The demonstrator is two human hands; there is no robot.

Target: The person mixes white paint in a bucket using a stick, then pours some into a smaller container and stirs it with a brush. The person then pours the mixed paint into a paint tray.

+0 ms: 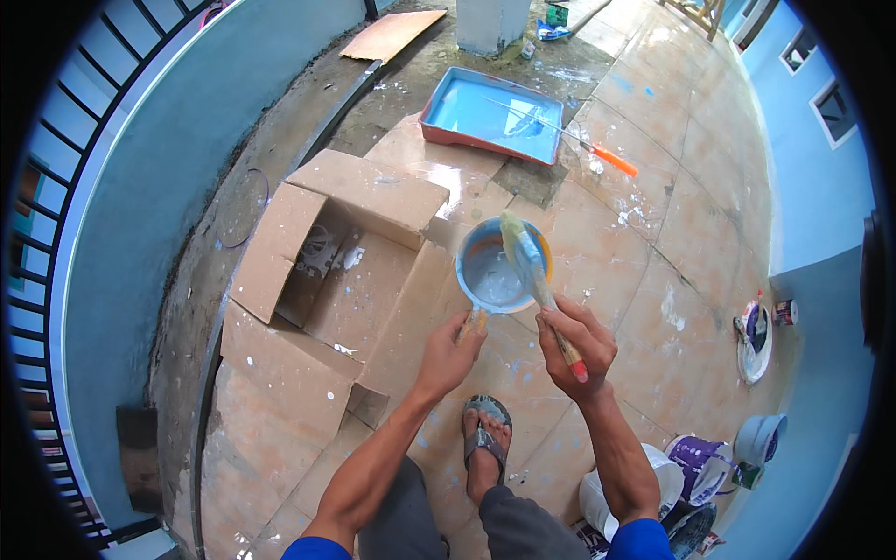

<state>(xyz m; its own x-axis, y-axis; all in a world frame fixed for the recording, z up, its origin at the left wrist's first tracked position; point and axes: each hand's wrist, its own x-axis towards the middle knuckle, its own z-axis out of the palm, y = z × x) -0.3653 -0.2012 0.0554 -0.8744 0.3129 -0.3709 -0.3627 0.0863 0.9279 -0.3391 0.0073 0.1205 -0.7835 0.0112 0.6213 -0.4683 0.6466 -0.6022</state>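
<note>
My left hand (449, 353) is closed round the short handle of a small round paint pot (492, 276), blue-rimmed with greyish-white paint inside. In my right hand (578, 350) is a paintbrush (534, 264), its wooden handle tipped in red at the lower end. The brush's pale, paint-caked bristles reach up over the right side of the pot's rim; whether they touch it I cannot tell. Both hands are held out above the tiled floor, over my sandalled foot.
An open cardboard box (359, 280) stands at left. Beyond the pot is a paint tray (495, 114) of blue paint with an orange-handled rod (611, 159) across it. Several paint buckets (700, 467) crowd the lower right by the blue wall (821, 327). A low wall with railings runs along the left.
</note>
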